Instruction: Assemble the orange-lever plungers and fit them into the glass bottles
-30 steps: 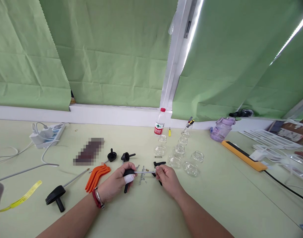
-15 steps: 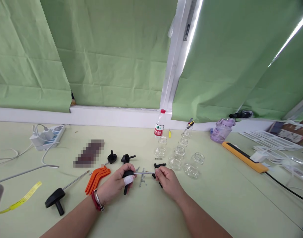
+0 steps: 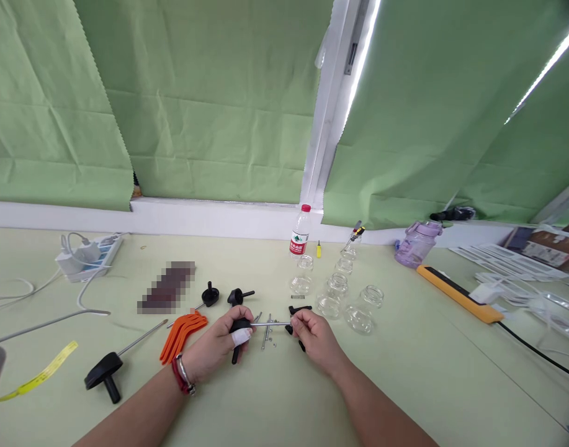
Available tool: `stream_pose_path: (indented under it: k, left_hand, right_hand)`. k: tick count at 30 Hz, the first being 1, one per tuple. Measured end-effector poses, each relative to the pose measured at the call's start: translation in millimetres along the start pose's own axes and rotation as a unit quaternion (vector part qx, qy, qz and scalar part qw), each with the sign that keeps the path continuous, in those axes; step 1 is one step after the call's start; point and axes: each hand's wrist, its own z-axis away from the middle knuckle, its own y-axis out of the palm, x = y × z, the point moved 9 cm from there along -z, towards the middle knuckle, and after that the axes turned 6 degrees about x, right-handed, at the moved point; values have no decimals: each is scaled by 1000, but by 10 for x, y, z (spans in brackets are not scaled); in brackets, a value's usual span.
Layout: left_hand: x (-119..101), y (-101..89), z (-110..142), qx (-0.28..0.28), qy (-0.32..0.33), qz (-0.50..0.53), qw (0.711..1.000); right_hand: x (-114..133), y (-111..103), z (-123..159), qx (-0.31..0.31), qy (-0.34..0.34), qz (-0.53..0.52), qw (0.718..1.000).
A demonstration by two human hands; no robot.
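Observation:
My left hand point(image 3: 214, 347) is closed round the black handle point(image 3: 239, 325) of a tool whose thin metal rod point(image 3: 270, 324) runs level to the right. My right hand point(image 3: 314, 338) pinches the rod's far end together with a small black part point(image 3: 299, 309). A white bandage wraps my left thumb. Under the rod lie loose metal pins and tiny screws point(image 3: 267, 336) on the pale green table point(image 3: 405, 372).
Orange plastic pieces point(image 3: 182, 332), two black knobs point(image 3: 223, 295), a black T-handle tool point(image 3: 108, 370) and a yellow tape point(image 3: 37, 374) lie left. Several glass jars point(image 3: 335, 297), a water bottle point(image 3: 300, 233), a purple jug point(image 3: 417, 242), a yellow bar point(image 3: 456, 293) and a power strip point(image 3: 86, 253) stand behind.

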Motion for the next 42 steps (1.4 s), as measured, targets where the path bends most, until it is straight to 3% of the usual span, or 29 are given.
stream_pose_path:
  k: [6, 16, 23, 42]
  left_hand:
    - [-7, -12, 13, -6, -1, -1, 1000]
    - [9, -20, 4, -5, 1, -9, 1000]
    - [4, -18, 7, -5, -3, -4, 1000]
    - [1, -18, 12, -4, -1, 2, 1000]
  right_hand:
    - [-28, 30, -1, 15, 12, -51, 999]
    - [-47, 21, 3, 11, 6, 0, 1000]
    - [-31, 37, 13, 19, 13, -58, 998]
    - [-13, 30, 11, 13, 2, -6, 1000]
